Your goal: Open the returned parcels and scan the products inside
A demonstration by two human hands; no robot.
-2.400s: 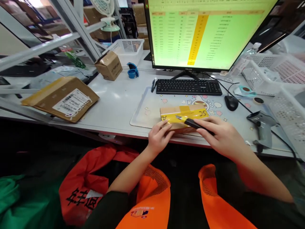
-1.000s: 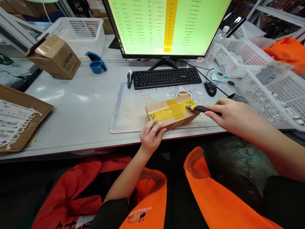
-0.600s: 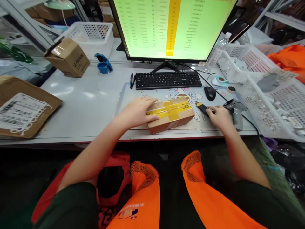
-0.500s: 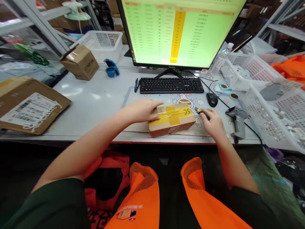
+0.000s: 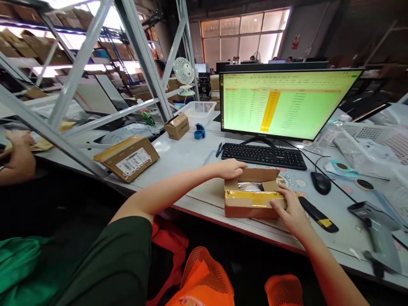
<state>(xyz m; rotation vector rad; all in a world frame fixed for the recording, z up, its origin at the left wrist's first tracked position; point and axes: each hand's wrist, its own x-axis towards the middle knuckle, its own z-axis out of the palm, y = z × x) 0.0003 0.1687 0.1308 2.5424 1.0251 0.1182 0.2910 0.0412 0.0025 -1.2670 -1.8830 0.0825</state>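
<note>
A small cardboard box (image 5: 239, 211) with yellow tape stands near the desk's front edge, its top flaps parted. Something shiny and silvery (image 5: 250, 186) shows inside; its kind I cannot make out. My left hand (image 5: 231, 168) is closed on the box's far left corner, by the raised back flap. At the other end, my right hand (image 5: 290, 209) grips the taped front flap and right side, thumb in front and fingers over the top. A black utility knife (image 5: 315, 213) with a yellow patch lies on the desk just right of that hand.
Behind the box are a keyboard (image 5: 264, 156), a mouse (image 5: 320, 182) and a monitor (image 5: 283, 106). A barcode scanner (image 5: 374, 225) lies at the right, near white baskets (image 5: 360, 153). Leftward sits a labelled carton (image 5: 127, 159) beside a metal frame; another person's hand (image 5: 21, 144) is beyond it.
The box has gone from closed to open along its top. My right hand has let go of the knife and now holds the box. The view has swung left and up.
</note>
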